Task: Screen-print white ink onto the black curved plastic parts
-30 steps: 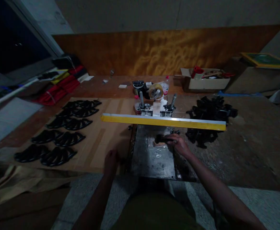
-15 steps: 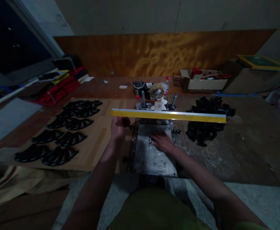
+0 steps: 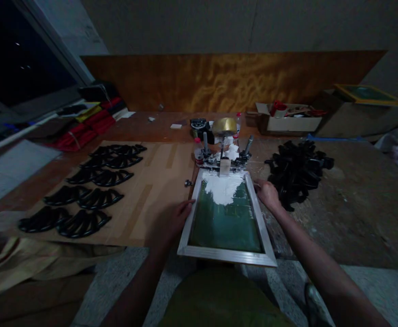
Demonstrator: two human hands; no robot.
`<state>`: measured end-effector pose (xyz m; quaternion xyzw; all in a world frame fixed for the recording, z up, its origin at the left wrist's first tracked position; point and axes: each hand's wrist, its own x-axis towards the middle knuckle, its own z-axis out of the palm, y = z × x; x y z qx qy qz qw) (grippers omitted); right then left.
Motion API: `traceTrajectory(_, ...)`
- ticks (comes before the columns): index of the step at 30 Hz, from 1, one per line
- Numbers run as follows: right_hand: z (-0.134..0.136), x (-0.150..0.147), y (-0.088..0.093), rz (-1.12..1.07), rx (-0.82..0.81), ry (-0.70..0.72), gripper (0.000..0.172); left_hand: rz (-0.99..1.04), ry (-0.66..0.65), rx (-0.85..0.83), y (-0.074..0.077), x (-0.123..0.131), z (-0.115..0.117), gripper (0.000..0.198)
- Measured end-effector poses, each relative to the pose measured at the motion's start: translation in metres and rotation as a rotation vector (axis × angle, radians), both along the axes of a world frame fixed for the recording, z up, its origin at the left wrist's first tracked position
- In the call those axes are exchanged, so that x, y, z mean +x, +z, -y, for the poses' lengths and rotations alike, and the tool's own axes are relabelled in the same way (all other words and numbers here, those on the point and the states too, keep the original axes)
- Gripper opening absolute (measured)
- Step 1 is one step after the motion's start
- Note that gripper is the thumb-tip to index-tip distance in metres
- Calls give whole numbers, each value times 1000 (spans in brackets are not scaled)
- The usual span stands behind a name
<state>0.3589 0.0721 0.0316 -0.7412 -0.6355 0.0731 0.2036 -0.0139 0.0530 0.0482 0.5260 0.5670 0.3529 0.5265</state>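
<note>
A silver-edged screen printing frame [image 3: 227, 255] lies low over the bench, its green mesh smeared with white ink [image 3: 223, 186] toward the back. My left hand [image 3: 180, 215] is at the frame's left side, fingers bent against its rim and partly in shadow. At the upper right of the frame, my right hand [image 3: 267, 193] has curled fingers; a small dark part shows by the fingertips, possibly a knob, mostly covered. Behind the frame stands the metal hinge clamp [image 3: 224, 165]. The metal base plate seen earlier is hidden underneath.
Black fan-shaped pieces [image 3: 85, 222] lie in rows on cardboard [image 3: 158, 181] to the left. A heap of black pieces [image 3: 297, 168] sits at right. Behind are a tape roll [image 3: 225, 126], bottles [image 3: 198, 152] and an open carton [image 3: 294, 122]. Another yellow-edged frame [image 3: 369, 94] rests on a box.
The screen frame has swung down from its raised position over the base plate. My right hand has left the plate and moved to the frame's right side; my left hand has come down and nearer.
</note>
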Motion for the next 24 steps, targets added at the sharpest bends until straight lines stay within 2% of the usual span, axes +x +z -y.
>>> traceTrajectory(2,-19,-8,13,29,105,27,45,68,13,-39,-21,3,5,47)
traceTrajectory(5,-50,-47,30,81,185,215,59,127,7,-48,-44,9,3,55)
traceTrajectory(7,-66,-72,35,130,72,296,51,132,8,-54,-55,11,-1,55)
traceTrajectory(10,-73,-90,38,239,-124,348,25,136,27,-78,-66,9,-4,57)
traceTrajectory(12,-69,-88,38,285,-157,352,18,150,29,-112,-70,8,-4,58)
traceTrajectory(16,-51,-85,36,349,-130,196,21,160,40,-132,-72,9,-2,62)
traceTrajectory(18,-41,-92,30,369,-124,191,21,166,43,-135,-72,9,-2,67)
traceTrajectory(20,-28,-100,21,362,-110,309,20,177,34,-157,-71,9,-2,70)
traceTrajectory(24,6,-101,9,320,-35,658,20,202,39,-181,-69,10,-2,75)
